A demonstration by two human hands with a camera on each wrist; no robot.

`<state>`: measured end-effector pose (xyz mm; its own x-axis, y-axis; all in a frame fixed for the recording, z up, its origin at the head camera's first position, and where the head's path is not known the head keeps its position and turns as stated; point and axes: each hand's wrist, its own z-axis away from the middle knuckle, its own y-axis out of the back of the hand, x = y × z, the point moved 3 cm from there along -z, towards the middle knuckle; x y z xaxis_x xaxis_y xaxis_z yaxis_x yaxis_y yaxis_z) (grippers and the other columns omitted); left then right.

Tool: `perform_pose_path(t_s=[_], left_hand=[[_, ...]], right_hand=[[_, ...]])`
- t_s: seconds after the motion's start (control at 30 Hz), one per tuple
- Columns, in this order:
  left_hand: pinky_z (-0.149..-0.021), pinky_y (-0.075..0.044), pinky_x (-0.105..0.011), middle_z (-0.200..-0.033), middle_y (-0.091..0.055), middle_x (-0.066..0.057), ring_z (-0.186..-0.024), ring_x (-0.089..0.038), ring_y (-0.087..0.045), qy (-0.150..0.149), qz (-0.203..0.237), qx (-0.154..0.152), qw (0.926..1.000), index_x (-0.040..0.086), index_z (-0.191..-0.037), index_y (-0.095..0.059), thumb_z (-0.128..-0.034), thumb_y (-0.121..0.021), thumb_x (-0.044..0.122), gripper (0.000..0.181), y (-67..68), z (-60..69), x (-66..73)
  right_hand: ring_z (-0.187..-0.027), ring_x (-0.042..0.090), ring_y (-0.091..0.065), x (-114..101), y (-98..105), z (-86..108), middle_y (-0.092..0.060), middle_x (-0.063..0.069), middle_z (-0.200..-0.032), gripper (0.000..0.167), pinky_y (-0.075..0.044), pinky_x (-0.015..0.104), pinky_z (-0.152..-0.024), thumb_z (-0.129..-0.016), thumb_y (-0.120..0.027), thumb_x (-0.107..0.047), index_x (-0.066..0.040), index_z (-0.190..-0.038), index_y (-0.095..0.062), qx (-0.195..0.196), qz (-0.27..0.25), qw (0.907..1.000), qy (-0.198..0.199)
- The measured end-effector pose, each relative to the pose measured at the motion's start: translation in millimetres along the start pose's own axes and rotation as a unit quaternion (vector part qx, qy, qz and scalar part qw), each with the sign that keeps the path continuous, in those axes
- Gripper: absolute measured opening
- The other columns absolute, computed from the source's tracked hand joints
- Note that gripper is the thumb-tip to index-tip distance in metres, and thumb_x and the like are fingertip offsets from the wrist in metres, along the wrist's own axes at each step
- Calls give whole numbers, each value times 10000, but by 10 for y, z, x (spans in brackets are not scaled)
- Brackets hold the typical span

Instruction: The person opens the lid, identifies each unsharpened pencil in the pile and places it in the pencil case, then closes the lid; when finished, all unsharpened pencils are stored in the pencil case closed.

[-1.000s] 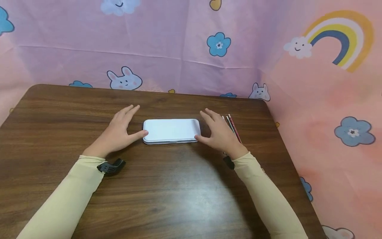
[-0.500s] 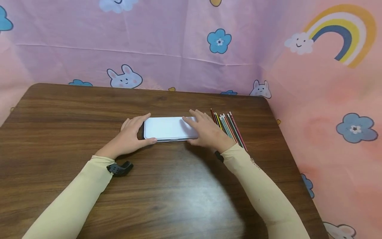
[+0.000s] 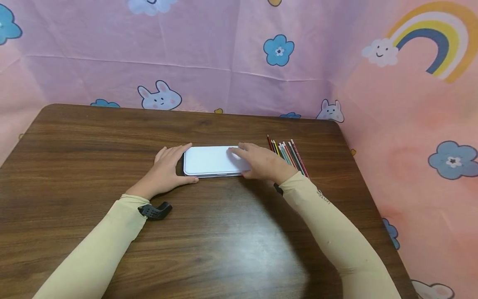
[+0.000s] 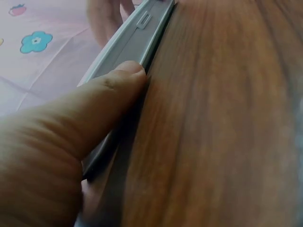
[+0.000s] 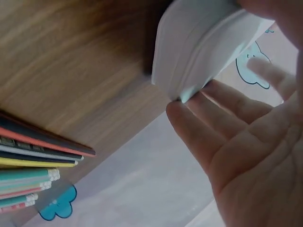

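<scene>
A closed, flat white case (image 3: 214, 160) lies on the wooden table. The left hand (image 3: 163, 172) holds its left end, thumb at the near edge and fingers at the far edge; in the left wrist view the thumb (image 4: 109, 90) presses the case's side (image 4: 128, 42), near a small latch. At the right end the right hand (image 3: 266, 162) grips the case, one finger lying over the lid. The right wrist view shows fingertips (image 5: 184, 106) of that hand against the case's far edge (image 5: 189, 52).
Several coloured pencils (image 3: 285, 153) lie side by side just right of the right hand, partly covered by it; their ends (image 5: 52, 175) show in the right wrist view. Behind the wooden table (image 3: 112, 137) hangs a patterned pink and purple cloth (image 3: 209, 45).
Both hands have closed in on the ends of the case from spread positions beside it. More of the pencils has come into view behind the right hand.
</scene>
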<state>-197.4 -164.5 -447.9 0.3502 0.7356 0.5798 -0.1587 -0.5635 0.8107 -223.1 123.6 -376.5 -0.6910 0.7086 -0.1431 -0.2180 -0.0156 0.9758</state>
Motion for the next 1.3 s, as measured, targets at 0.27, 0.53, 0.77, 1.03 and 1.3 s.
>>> perform_pose_path(t_s=[0.27,0.53,0.77,1.03,1.3], left_hand=[[-1249,-28,-606,-1636,-362,-152,-1525,-377,-278,-15,98,24,9999,109,-1605,-333,-786,-872,538,1069,3,-12,22],[-1252,-10,-606,-1640,-368,-146,-1549,-337,-261,-27,211,-1,9998,101,-1593,-359,-776,-889,517,1059,34,34,3],[-1257,2,-601,-1636,-377,-144,-1538,-344,-286,-21,84,20,10000,111,-1597,-354,-793,-865,544,1046,53,51,1],[-1256,-10,-611,-1619,-397,-146,-1527,-365,-285,-49,47,-10,10000,110,-1588,-368,-795,-860,549,1031,33,35,37],[-1253,-20,-621,-1613,-400,-155,-1516,-369,-295,-116,85,-5,9999,109,-1580,-374,-780,-890,506,1032,11,23,58]], right_hand=[[-1279,357,-573,-57,35,5,-491,221,-1506,712,-593,447,-936,-876,-821,-303,-233,-1522,-532,-112,447,9989,83],[-1103,321,-660,-126,39,11,-570,193,-1400,694,-613,417,-859,-837,-825,-347,-244,-1477,-574,-98,630,9972,378],[-1040,310,-682,-119,105,-49,-614,179,-1354,694,-606,420,-865,-823,-816,-355,-233,-1467,-588,-180,812,9947,608],[-986,290,-684,-91,129,-60,-647,152,-1261,685,-601,396,-854,-802,-824,-332,-201,-1439,-612,-241,742,9941,758],[-980,273,-685,-11,196,-89,-662,138,-1334,689,-585,385,-837,-805,-755,-290,-173,-1466,-601,-481,256,9960,702]])
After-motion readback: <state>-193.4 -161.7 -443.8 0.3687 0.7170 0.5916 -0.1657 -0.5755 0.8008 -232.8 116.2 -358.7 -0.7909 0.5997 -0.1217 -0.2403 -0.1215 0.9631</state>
